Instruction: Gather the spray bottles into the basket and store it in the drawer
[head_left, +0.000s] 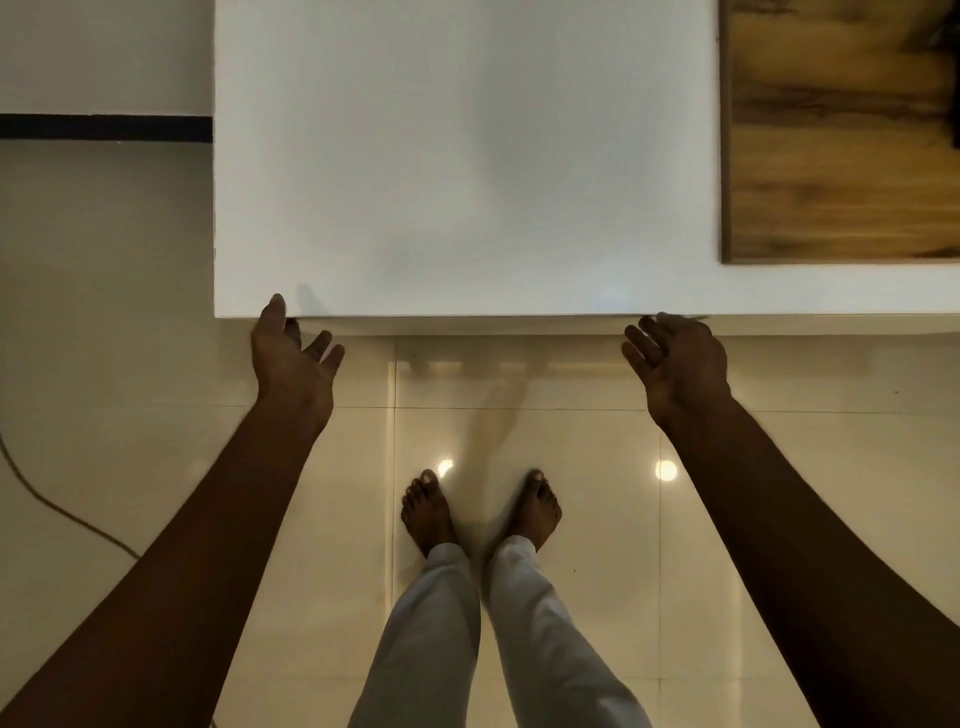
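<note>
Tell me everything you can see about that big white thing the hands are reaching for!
The white top is a flat, smooth, matte rectangular surface seen from above, bare on this part. A wooden panel lies at its right. The left hand and right hand, both open, meet its front edge above the tiled floor.

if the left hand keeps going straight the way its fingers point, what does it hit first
The left hand points forward at the front edge of the white top. Its thumb tip already seems to touch that edge, so it would likely meet the white face just below it, though depth is unclear.
</note>
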